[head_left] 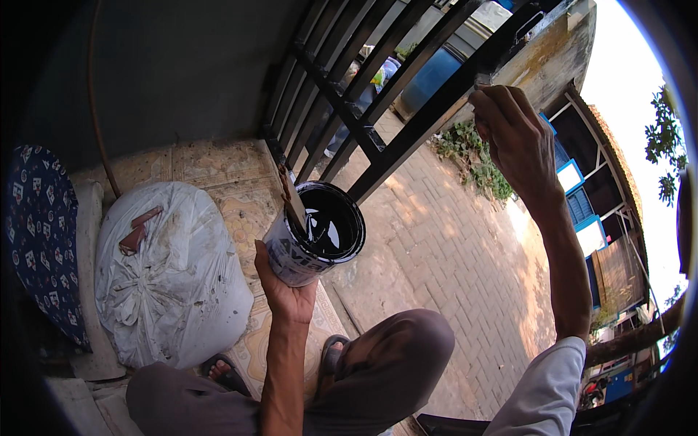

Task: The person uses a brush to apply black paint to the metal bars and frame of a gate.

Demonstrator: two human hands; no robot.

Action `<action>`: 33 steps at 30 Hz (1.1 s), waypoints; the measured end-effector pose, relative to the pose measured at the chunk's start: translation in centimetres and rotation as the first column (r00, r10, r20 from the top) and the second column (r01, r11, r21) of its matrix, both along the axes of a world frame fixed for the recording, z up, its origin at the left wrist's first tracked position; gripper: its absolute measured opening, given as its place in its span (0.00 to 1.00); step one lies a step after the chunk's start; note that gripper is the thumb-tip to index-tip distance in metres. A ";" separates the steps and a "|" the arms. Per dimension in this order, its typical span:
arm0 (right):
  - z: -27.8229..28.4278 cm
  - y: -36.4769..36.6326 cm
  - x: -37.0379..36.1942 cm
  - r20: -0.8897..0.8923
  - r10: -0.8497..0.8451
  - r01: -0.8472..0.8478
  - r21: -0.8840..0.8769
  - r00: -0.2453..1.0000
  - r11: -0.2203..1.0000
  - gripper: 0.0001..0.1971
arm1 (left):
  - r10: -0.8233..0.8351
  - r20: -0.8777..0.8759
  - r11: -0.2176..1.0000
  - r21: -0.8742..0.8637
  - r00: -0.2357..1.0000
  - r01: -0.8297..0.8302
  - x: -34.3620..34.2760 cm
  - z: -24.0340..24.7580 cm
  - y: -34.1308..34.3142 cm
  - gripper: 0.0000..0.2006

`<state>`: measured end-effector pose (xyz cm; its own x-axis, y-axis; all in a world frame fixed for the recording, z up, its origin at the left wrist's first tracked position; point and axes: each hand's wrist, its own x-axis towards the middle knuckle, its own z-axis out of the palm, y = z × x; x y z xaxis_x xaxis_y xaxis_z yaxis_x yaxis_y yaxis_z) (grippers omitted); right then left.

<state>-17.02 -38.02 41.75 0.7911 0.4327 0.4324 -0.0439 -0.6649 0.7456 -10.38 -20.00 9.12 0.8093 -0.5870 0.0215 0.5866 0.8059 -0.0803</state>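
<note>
My left hand (285,291) is wrapped round the lower side of an open paint can (291,263), holding it up in front of the gate. Glossy black paint (342,218) lies inside, and dark smears coat the rim. A flat wooden stick (294,207) leans out over the can's left edge. Raised at the upper right, my right hand (512,131) is closed in a pinch by the outer post of the black barred gate (429,112). A small greyish end of what looks like a paintbrush (481,80) shows at its fingertips; the rest is hidden by the fingers.
A knotted white sack (174,283) stands on the tiled floor (233,182) at left, beside a blue patterned cloth (45,240). My bent knee (407,349) is below the can. Beyond the gate are a paved path (451,276), a blue barrel (430,81) and plants (472,160).
</note>
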 end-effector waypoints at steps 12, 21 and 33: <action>-9.1 -0.6 -0.7 -0.094 0.124 -0.121 0.029 0.988 0.992 0.16 | 0.022 0.010 0.999 -0.031 1.000 -0.021 0.4 0.3 1.0 0.33; -18.7 -0.7 -0.6 -0.184 0.111 0.024 0.605 0.977 0.796 0.12 | 0.030 0.013 0.999 -0.032 0.999 -0.030 0.8 0.0 1.5 0.33; -14.5 1.8 1.2 0.006 -0.013 0.012 0.120 1.000 0.993 0.13 | 0.052 0.012 0.999 -0.004 0.999 -0.052 1.1 -0.5 1.8 0.32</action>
